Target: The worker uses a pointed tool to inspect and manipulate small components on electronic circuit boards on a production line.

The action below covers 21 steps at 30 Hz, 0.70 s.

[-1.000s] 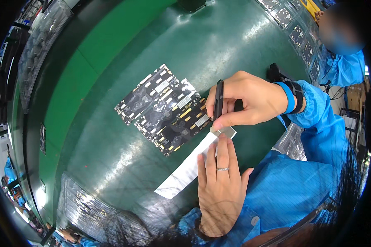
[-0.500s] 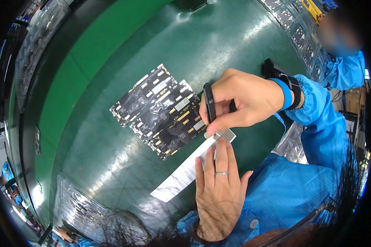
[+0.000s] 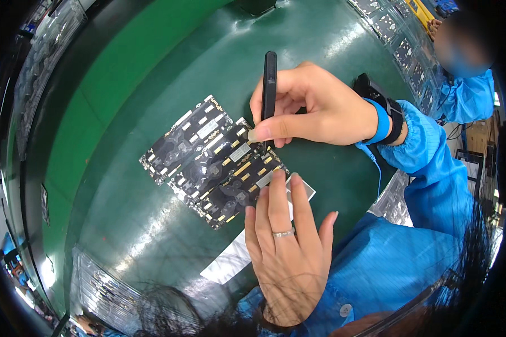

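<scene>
Three black circuit boards (image 3: 243, 190) lie side by side on the green table, dotted with pale pads and labels. My right hand (image 3: 315, 106) pinches black tweezers (image 3: 269, 84), held nearly upright, their tip down by the right end of the boards. Whether the tip grips anything is too small to make out. Fingers stretched out flat, my left hand (image 3: 289, 247) wears a ring and rests its fingertips at the edge of the nearest board. Beneath that hand runs a white strip (image 3: 227, 264), its middle covered by the fingers.
A stack of clear trays (image 3: 104, 286) stands at the near left. More boards in clear trays (image 3: 402, 50) line the far right, beside a co-worker's blue sleeve (image 3: 469, 95). From my blue wrist strap (image 3: 381, 121) hangs a cord. A green strip (image 3: 118, 84) borders the left.
My right hand has moved away from the white strip, up and left to the boards, tweezers now more upright. The left hand has slid slightly left, its fingertips now at the nearest board.
</scene>
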Available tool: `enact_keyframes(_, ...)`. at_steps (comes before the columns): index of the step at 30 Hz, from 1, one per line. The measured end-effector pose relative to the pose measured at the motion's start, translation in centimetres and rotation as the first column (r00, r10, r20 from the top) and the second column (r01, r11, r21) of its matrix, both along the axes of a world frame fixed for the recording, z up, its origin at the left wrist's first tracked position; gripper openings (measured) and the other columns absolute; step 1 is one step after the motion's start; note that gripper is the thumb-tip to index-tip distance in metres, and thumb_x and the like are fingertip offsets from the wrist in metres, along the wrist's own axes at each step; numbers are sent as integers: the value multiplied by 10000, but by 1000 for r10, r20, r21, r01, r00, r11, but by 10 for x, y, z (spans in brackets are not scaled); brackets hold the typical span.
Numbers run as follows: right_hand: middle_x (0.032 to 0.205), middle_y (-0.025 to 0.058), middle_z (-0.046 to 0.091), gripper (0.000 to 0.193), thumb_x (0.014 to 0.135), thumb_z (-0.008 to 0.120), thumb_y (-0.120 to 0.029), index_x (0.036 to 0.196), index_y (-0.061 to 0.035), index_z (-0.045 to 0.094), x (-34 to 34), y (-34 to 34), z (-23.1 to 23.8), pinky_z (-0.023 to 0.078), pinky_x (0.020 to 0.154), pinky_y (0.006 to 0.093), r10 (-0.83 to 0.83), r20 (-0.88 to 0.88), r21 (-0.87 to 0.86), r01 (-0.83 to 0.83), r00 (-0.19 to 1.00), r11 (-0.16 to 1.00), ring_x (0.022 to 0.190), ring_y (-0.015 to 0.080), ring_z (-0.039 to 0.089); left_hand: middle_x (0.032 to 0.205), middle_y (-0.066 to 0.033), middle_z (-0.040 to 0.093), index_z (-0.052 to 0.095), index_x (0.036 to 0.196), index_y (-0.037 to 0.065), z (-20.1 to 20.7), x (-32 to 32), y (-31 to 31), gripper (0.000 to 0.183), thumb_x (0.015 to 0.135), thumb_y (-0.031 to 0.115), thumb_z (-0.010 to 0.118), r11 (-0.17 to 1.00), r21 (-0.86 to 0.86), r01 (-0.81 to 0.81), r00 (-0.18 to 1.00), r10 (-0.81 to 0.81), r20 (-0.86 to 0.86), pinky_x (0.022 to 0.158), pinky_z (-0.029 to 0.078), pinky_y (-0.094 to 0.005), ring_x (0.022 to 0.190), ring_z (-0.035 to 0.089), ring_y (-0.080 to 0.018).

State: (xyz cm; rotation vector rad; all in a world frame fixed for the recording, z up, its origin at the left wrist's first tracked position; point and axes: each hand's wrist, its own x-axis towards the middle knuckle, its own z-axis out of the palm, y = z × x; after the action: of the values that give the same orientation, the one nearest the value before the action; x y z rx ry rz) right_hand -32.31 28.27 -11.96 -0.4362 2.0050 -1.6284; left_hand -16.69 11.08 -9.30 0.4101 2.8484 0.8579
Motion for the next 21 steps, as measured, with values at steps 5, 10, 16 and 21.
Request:
enact_keyframes(5,755,21,707,274,957,817,-240,1015,3,704,-1,-1,-3,470,584,233,35,-97,23,-33,995,999,663,56,627,1530,-240,469,498,1482,-52,-5,-7,2,787,893,380,792,1000,-16,-13,999,14,38,1143,404,-610,1360,500,-444)
enact_keyframes(10,742,39,709,273,951,818,-232,1006,12,710,-2,-1,-7,469,577,241,59,-126,18,-57,990,998,658,60,628,1561,-184,480,517,1468,-67,-6,-6,1,766,923,409,770,998,-66,-4,998,8,63,1129,463,-583,1394,508,-380)
enact_keyframes(16,719,45,698,272,949,818,-234,974,16,712,-4,-3,-7,468,567,248,73,-136,28,-69,988,997,642,71,627,1563,-166,481,516,1473,-65,-9,-6,2,773,918,406,776,998,-65,-11,999,14,53,1132,460,-589,1390,511,-369)
enact_keyframes(21,710,46,691,266,946,822,-227,958,13,709,-3,-1,-6,469,570,246,71,-133,44,-66,989,997,640,72,624,1585,-153,471,512,1499,-30,-6,-7,4,797,900,416,789,993,-111,-27,998,33,52,1105,477,-562,1352,532,-337)
